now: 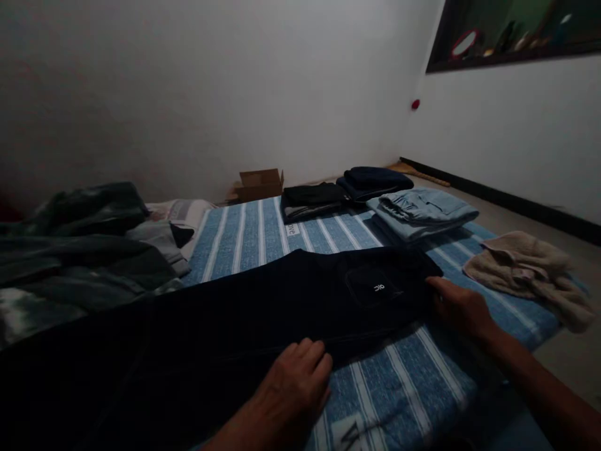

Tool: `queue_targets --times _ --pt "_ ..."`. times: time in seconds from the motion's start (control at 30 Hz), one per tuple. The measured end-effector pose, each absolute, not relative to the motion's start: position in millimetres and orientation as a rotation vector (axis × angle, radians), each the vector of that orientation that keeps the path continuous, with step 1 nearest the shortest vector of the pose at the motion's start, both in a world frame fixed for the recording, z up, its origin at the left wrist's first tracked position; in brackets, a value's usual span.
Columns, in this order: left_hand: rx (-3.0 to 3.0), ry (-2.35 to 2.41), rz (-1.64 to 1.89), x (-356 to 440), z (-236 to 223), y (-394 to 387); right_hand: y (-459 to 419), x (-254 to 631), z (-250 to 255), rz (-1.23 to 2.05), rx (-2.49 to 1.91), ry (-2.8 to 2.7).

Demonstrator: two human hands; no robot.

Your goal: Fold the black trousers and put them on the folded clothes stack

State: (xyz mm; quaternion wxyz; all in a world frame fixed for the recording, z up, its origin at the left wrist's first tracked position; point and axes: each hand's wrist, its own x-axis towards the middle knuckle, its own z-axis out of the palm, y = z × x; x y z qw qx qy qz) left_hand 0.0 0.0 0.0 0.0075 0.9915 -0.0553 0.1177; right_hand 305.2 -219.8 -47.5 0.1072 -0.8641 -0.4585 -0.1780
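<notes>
Your left hand [293,382] lies flat, fingers loose, on the long dark navy fabric trousers [263,313]; your right hand [462,307] pinches their waist edge on the blue striped sheet [404,382].

Black trousers [263,313] with a small white logo lie on a blue, white-striped bedsheet [413,376]; folded light-blue jeans [422,213], beige towel [526,269].

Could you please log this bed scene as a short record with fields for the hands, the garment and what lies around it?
left hand: left hand flat on the near edge of the dark trousers
right hand: right hand at the trousers' waist end, grip unclear
surface: blue striped sheet
folded stacks: light blue jeans, dark garments beside them
right edge: beige cloth
left side: unfolded clothes pile
floor by wall: cardboard box
</notes>
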Motion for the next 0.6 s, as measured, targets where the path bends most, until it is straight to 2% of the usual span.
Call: queue_targets --times 0.27,0.37,0.6 --pt "3.018 -0.279 0.583 0.8 -11.8 16.1 -225.3 300.2 -41.6 -0.555 -2.450 -1.359" --pt "2.991 -0.254 0.609 -0.8 -12.2 16.3 -225.6 298.3 -45.1 -0.418 -2.465 -1.335" --pt "2.840 -0.171 0.305 -4.7 5.4 20.2 -231.6 303.3 -51.7 -0.151 -2.496 -1.357"
